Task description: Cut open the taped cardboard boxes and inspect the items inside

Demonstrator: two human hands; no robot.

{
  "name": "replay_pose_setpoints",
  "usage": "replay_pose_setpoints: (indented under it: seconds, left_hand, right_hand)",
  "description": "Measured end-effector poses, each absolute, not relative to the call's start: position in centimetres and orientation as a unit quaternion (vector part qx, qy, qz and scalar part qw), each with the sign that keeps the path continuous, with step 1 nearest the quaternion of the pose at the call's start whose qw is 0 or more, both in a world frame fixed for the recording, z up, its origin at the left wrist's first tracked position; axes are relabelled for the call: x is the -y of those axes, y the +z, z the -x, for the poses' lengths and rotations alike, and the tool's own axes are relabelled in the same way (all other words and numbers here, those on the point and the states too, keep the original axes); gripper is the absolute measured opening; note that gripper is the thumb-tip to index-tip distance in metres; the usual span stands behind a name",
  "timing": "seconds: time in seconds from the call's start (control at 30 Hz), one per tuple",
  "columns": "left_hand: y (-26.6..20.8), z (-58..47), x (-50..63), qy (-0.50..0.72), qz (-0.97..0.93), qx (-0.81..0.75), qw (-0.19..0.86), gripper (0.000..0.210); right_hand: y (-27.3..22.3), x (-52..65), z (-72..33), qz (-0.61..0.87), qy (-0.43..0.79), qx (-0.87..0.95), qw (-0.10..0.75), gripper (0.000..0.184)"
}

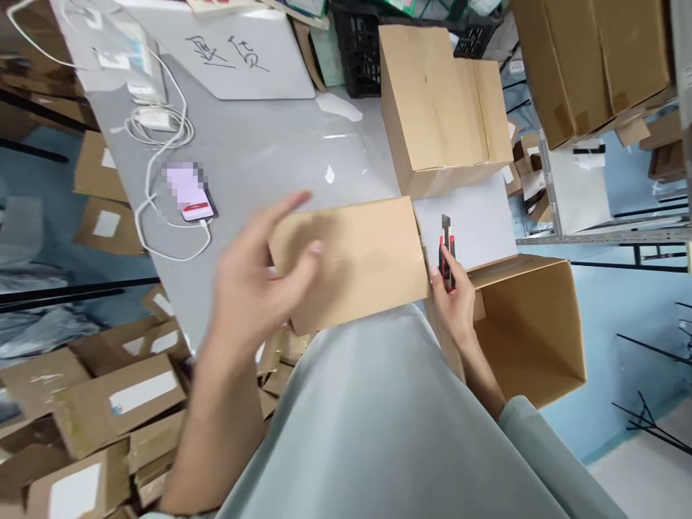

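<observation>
A closed cardboard box [367,252] lies at the table's near edge, right in front of my body. Over its left end is my left hand [264,263], thumb and fingers spread apart and slightly blurred; whether it touches the cardboard I cannot tell. At the box's right end, my right hand [454,295] is closed around a red and black utility knife [446,241]. The knife's dark tip points away from me, toward the far side of the table.
A larger cardboard box [437,108] stands behind, beside a black crate [360,54]. An open carton [533,331] sits at the right. On the left lie a phone [189,191], white cables [162,133] and a power strip [143,65]. Several boxes [124,389] fill the lower left.
</observation>
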State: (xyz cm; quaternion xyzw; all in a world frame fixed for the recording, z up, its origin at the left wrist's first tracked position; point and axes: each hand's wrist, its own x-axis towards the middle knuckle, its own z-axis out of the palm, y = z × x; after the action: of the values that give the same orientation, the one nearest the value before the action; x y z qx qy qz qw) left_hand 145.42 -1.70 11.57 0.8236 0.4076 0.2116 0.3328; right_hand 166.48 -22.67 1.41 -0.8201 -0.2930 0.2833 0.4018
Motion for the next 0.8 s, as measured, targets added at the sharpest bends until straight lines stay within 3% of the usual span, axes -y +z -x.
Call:
replay_pose_setpoints:
  seconds: [0.13,0.33,0.57,0.8]
  left_hand:
    - [9.5,-152.9,4.7,0.094,-0.894,-0.334,0.285,0.045]
    - [5.2,-155.3,6.9,0.055,-0.909,-0.331,0.245,0.039]
    - [5.4,-155.0,6.9,0.047,-0.903,-0.350,0.245,0.042]
    - [5.7,-154.6,6.5,0.041,-0.897,-0.345,0.275,0.053]
  right_hand:
    - [0.7,22.0,-167.0,0.822,0.275,0.312,0.388,0.056]
    - [0.9,20.9,-167.3,0.845,0.225,0.360,0.325,0.053]
    - [2.5,21.7,-167.1,0.822,0.256,0.413,0.297,0.051]
    - [6.0,25.3,-169.9,0.808,0.282,0.450,0.255,0.068]
